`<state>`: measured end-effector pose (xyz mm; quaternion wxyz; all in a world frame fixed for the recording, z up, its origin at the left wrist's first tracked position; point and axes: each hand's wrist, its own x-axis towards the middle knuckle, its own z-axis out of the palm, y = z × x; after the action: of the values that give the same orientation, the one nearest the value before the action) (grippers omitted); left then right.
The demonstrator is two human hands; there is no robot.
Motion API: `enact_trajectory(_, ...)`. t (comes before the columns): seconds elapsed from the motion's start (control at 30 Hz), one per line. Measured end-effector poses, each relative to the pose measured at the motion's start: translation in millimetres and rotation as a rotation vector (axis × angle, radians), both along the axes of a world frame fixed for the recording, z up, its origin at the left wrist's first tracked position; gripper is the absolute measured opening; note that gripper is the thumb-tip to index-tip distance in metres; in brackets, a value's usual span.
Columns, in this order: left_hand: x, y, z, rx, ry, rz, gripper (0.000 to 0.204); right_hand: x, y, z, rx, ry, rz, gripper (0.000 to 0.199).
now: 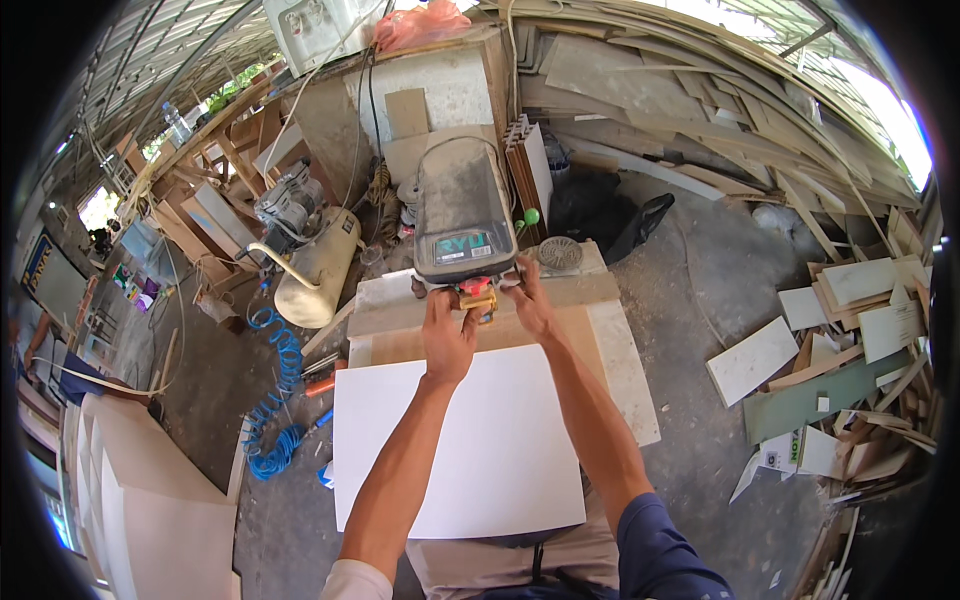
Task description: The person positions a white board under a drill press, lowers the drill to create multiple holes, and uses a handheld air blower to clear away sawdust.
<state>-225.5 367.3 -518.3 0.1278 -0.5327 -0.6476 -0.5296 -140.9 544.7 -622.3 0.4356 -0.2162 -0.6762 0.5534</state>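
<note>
A dusty dark tool case [465,195] with a label on its near end sits beyond the white board. My left hand [450,332] is closed at the near edge of the case, its fingers against a small yellow-and-red object [478,298] whose kind I cannot make out. At the near right corner of the case is my right hand [532,303], fingers bent inward; what they grip is hidden. Below both forearms lies a large white board [480,440], flat on a wooden worktop [625,375].
On the left stand a cream air compressor [318,270] and a coiled blue hose [272,452]. A round metal grille [560,254] lies right of the case, near a black bag [600,210]. Board offcuts [752,360] are heaped on the right, with stacked planks [690,85] behind.
</note>
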Motion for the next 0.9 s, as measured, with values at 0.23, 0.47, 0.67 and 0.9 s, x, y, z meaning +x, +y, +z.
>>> enact_trajectory(0.23,-1,-3,-6,-0.018,-0.023,-0.093,0.034,40,-32,67,0.228,-0.233,0.052,0.089)
enact_trajectory(0.47,6,-8,2,-0.016,-0.062,-0.101,0.028,42,-40,73,0.469,-0.324,-0.066,0.056)
enact_trajectory(0.67,12,-29,-2,-0.074,-0.197,-0.04,0.029,33,-46,78,0.44,-0.306,-0.114,0.046)
enact_trajectory(0.9,85,-138,-61,-0.023,-0.946,0.146,0.026,36,-26,74,0.405,-0.364,-0.045,0.037)
